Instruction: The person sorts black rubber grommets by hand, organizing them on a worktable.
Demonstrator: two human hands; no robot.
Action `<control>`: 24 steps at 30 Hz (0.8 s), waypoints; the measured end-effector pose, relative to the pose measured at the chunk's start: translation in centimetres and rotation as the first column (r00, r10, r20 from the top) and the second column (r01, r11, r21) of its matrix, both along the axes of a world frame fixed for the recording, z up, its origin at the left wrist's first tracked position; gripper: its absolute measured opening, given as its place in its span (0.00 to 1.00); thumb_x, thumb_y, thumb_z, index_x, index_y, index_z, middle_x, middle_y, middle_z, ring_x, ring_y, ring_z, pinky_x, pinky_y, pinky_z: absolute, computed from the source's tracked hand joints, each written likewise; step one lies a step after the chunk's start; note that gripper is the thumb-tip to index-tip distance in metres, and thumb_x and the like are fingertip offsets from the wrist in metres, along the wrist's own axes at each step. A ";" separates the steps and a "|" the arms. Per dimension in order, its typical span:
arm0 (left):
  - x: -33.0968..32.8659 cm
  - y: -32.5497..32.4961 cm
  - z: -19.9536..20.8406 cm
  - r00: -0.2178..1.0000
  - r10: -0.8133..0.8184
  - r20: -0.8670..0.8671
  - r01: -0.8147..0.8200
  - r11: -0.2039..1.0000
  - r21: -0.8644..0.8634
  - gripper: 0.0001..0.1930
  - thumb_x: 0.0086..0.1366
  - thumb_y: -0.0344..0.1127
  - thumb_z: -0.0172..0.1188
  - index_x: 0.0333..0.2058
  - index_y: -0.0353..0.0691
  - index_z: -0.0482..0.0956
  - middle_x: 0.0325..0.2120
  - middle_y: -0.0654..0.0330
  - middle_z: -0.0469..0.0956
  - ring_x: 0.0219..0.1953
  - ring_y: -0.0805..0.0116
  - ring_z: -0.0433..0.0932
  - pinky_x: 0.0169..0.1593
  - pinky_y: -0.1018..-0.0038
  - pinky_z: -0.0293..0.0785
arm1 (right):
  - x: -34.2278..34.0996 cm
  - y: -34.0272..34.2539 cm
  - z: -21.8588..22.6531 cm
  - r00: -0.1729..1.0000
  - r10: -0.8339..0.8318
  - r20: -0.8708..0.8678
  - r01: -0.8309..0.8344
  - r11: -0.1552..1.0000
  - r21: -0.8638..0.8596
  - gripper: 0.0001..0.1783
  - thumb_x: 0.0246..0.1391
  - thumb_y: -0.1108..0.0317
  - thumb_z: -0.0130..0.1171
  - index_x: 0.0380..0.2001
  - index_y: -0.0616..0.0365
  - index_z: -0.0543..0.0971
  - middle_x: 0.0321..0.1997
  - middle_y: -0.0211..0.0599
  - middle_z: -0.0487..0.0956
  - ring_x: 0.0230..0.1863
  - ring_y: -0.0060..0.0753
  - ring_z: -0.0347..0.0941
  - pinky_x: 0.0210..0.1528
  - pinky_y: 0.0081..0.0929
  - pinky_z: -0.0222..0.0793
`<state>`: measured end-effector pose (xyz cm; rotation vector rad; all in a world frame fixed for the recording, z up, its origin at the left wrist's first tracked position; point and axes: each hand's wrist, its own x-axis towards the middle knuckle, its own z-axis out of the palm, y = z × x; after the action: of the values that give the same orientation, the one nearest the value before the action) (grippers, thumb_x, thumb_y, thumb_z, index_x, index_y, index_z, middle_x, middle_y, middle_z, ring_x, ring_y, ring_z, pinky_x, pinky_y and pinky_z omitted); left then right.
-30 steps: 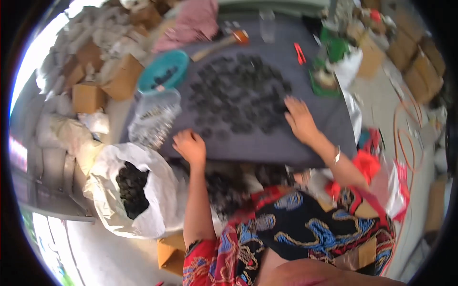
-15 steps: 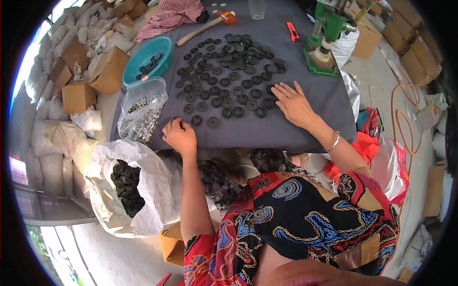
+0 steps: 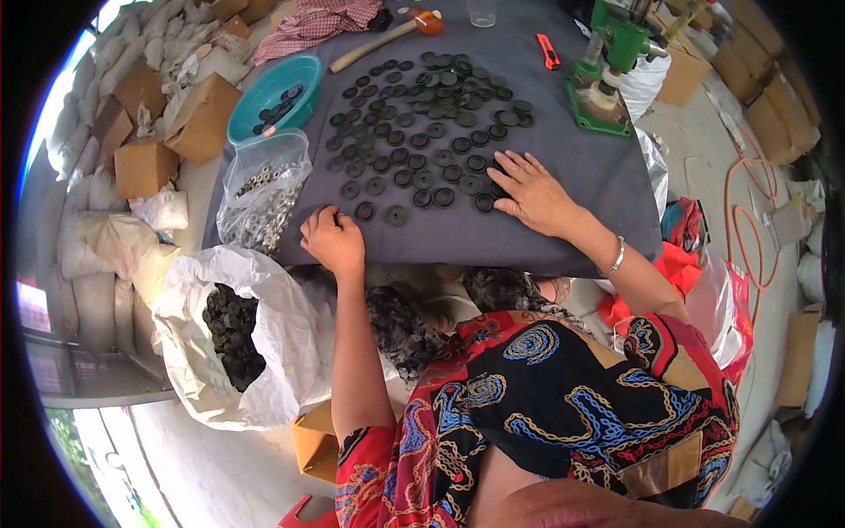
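Resting palm-down, fingers extended, your right hand (image 3: 535, 198) touches the right side of the black discs (image 3: 417, 162), open, nothing gripped. Left hand (image 3: 334, 242) half-curled near the surface's (image 3: 458, 246) near-left corner; can't tell if it holds anything. Discs: dozens mid-surface, overlap blocks an exact count. Left edge: 1 teal bowl (image 3: 255, 97), 1 clear bag (image 3: 264, 202). Toward far-right corner: 1 green press (image 3: 607, 106), 1 red cutter (image 3: 547, 53).
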<state>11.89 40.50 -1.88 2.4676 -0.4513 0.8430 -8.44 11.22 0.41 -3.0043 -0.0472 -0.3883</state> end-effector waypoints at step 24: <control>-0.3 -0.8 0.2 1.000 -0.024 -0.003 0.024 0.999 -0.048 0.08 0.50 0.30 0.59 0.31 0.40 0.80 0.39 0.58 0.79 0.47 0.55 0.72 0.50 0.57 0.63 | 6.1 0.9 1.7 0.998 -0.027 0.053 0.025 0.999 0.038 0.35 0.63 0.43 0.44 0.63 0.58 0.64 0.69 0.53 0.58 0.71 0.55 0.48 0.70 0.54 0.43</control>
<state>11.57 39.74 -1.69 2.4148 -0.4539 0.8301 -2.36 12.12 2.11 -2.9603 -0.0052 -0.4673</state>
